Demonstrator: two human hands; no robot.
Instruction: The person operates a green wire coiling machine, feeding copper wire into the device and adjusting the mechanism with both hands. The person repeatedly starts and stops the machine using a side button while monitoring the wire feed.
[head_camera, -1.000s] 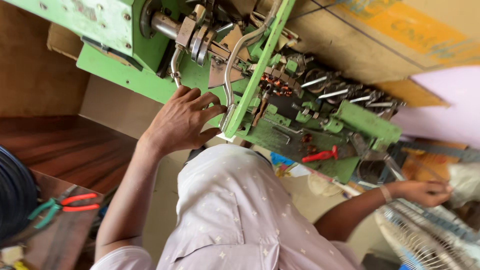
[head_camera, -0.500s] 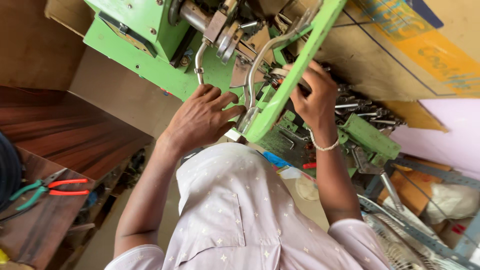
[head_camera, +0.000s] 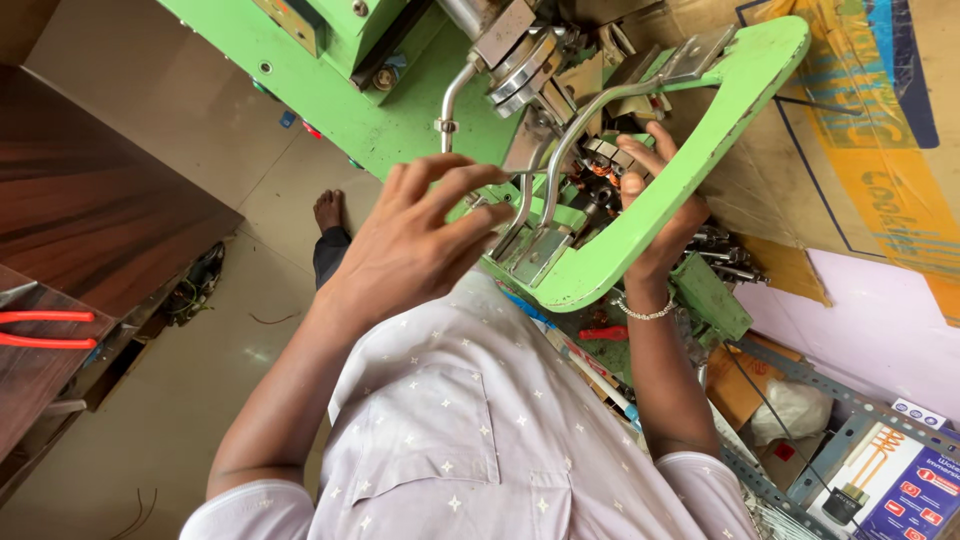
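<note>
The left hand (head_camera: 415, 245) is raised in front of the chest with its back to the camera, the forearm rising from the lower left. Its grip is spread: the fingers fan out and curl slightly, their tips reaching the bent grey metal rods (head_camera: 545, 185) at the middle of the green painted metal machine (head_camera: 400, 100). Whether the fingertips actually press on a rod cannot be told, as the hand covers that spot.

The right hand (head_camera: 655, 215) comes up from the lower right, its forearm nearly upright and a thin silver beaded bracelet (head_camera: 645, 312) round the wrist. It lies behind the curved green metal frame arm (head_camera: 680, 190), which hides the palm. Its fingers rise past the frame's inner edge, and their tips lie on the small round part wound with copper wire (head_camera: 605, 160) held in the machine between the two hands. Whether that grip is pinching the part or only resting on it cannot be told.

Two hands are at work, both the person's own. One bare foot (head_camera: 328, 210) stands on the pale tiled floor (head_camera: 200, 380) below. One pair of red-handled pliers (head_camera: 45, 328) lies on the dark wooden bench (head_camera: 40, 390) at the left edge. One red-handled tool (head_camera: 603, 333) lies under the frame, near the right forearm. One white plastic bag (head_camera: 795, 410) sits among the clutter at the lower right.
</note>
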